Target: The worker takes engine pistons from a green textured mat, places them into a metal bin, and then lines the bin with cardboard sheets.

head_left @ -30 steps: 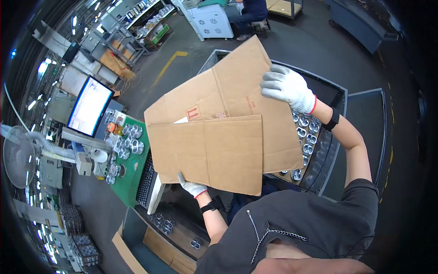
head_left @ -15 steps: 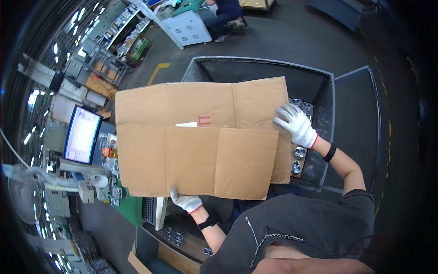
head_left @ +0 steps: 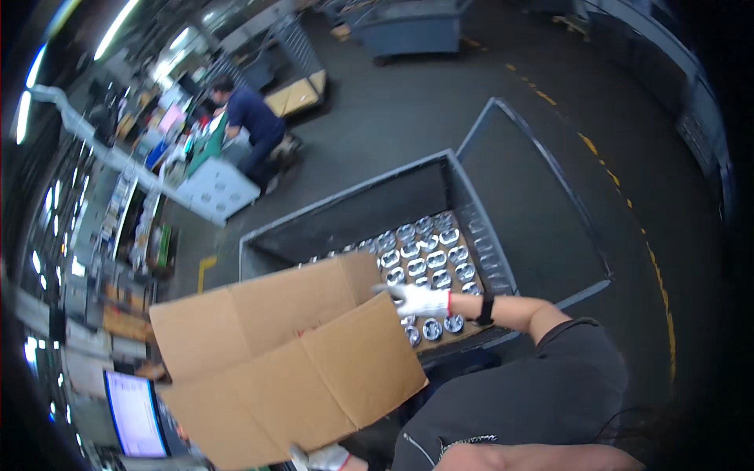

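A large folded sheet of brown cardboard (head_left: 290, 361) is held tilted in front of me, partly over a grey metal bin (head_left: 345, 212). My left hand (head_left: 326, 457), in a white glove with a red cuff, grips the sheet's near edge, fingers partly hidden beneath it. At the sheet's right edge is my gloved right hand (head_left: 424, 301), its fingers closed on the cardboard where two layers part. Inside the bin, rows of shiny round metal parts that look like pistons (head_left: 435, 276) stand on a brown layer. The cardboard hides the bin's left side.
A framed grey panel (head_left: 542, 196) extends from the bin's right side. A lit monitor (head_left: 136, 414) stands at the lower left. Farther off, a person (head_left: 255, 118) in dark clothes sits at a workbench (head_left: 220, 190). A blue-grey wheeled bin (head_left: 408, 30) is at the back.
The cardboard has shifted left and tilted, uncovering the rows of metal parts. My right hand has moved with its edge. The whole view has swung, showing more of the room behind.
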`<state>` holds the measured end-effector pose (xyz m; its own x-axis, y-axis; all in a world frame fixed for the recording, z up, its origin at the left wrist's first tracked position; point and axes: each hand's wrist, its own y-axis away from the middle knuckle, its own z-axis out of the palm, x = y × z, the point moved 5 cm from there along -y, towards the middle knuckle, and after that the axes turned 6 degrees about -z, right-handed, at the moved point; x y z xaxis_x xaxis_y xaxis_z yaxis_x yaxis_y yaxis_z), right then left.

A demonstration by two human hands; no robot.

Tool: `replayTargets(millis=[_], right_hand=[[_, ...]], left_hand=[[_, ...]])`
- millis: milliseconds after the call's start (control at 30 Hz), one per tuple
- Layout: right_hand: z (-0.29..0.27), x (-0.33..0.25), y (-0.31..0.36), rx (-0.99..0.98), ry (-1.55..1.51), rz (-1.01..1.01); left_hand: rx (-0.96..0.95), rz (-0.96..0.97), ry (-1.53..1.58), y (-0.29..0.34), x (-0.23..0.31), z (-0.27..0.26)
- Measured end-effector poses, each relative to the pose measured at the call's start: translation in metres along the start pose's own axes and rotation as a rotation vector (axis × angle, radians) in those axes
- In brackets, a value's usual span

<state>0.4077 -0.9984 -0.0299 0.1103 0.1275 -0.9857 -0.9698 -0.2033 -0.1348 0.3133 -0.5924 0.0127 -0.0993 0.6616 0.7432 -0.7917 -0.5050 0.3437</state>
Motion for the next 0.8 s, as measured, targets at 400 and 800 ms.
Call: replayTargets(millis=[400,800], right_hand=[[0.005,0.001,0.033,-0.056,-0.973,0.283],[-0.008,-0.017,0.053,0.347,-0.591,0.631]], left_hand=[[-0.219,-0.07,-0.306,0.023,0.012,0.033],[-0.29,0.091,-0.236,0.008,0.005,0.055]])
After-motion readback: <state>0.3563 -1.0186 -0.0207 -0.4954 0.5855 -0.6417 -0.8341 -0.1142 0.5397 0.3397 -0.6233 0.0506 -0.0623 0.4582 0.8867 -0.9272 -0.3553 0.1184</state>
